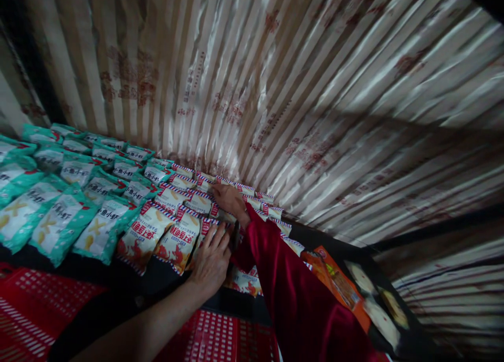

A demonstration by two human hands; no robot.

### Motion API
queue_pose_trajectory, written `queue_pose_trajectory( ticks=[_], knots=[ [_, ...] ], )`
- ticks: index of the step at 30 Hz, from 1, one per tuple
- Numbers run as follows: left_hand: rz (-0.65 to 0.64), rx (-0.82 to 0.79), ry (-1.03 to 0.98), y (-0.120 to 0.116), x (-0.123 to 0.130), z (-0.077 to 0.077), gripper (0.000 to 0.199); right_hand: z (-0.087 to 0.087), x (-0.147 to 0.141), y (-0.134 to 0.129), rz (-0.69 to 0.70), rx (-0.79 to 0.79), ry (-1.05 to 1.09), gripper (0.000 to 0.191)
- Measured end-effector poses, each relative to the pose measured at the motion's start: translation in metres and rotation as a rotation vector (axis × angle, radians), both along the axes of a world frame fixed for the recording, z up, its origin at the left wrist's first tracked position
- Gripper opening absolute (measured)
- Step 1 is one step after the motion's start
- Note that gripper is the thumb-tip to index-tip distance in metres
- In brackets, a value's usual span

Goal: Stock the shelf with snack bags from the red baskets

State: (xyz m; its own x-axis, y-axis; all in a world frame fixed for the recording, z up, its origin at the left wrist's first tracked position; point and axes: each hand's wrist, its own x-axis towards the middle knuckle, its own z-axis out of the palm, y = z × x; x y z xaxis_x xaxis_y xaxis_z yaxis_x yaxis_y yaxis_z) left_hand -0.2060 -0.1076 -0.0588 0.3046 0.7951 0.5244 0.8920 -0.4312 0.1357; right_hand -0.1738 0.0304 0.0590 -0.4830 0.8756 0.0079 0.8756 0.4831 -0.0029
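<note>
Several white and red snack bags (180, 239) with striped edges stand in rows on a dark shelf. My left hand (213, 258), bare-armed, lies on a front-row bag with its fingers spread a little. Behind it, my right hand (229, 199), in a dark red sleeve, reaches over the rows and touches bags near the back. Its fingertips are partly hidden among the bags, so what they hold, if anything, cannot be made out.
Rows of teal snack bags (104, 228) fill the shelf's left side. Red plastic baskets (212, 335) sit below the front edge. Orange packs (334, 278) and pale packs (380, 320) lie at right. Pleated sheeting (236, 78) hangs behind.
</note>
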Motion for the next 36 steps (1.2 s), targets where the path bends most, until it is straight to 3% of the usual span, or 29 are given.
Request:
queue_pose_trajectory(
  ticks=[8,13,18,23,30,36],
  knots=[
    [0.020,0.035,0.008,-0.001,-0.001,0.005,0.016,-0.001,0.003,0.005,0.037,-0.083,0.041,0.039],
    [0.042,0.075,0.002,0.001,0.002,-0.001,0.017,-0.002,0.001,0.006,0.011,0.025,-0.025,0.036],
    [0.041,0.072,-0.034,0.004,0.005,-0.013,0.025,-0.008,-0.012,0.012,0.222,0.119,-0.030,0.035],
    [0.058,0.062,-0.141,0.006,0.006,-0.024,0.037,-0.019,-0.019,0.017,0.109,0.008,0.002,0.038],
    [0.030,0.075,-0.190,0.004,0.006,-0.011,0.038,-0.016,-0.026,0.015,0.051,0.015,-0.040,0.038],
    [0.030,0.076,-0.223,0.003,0.006,-0.003,0.040,-0.016,-0.026,0.016,0.083,0.005,-0.059,0.037]
  ],
)
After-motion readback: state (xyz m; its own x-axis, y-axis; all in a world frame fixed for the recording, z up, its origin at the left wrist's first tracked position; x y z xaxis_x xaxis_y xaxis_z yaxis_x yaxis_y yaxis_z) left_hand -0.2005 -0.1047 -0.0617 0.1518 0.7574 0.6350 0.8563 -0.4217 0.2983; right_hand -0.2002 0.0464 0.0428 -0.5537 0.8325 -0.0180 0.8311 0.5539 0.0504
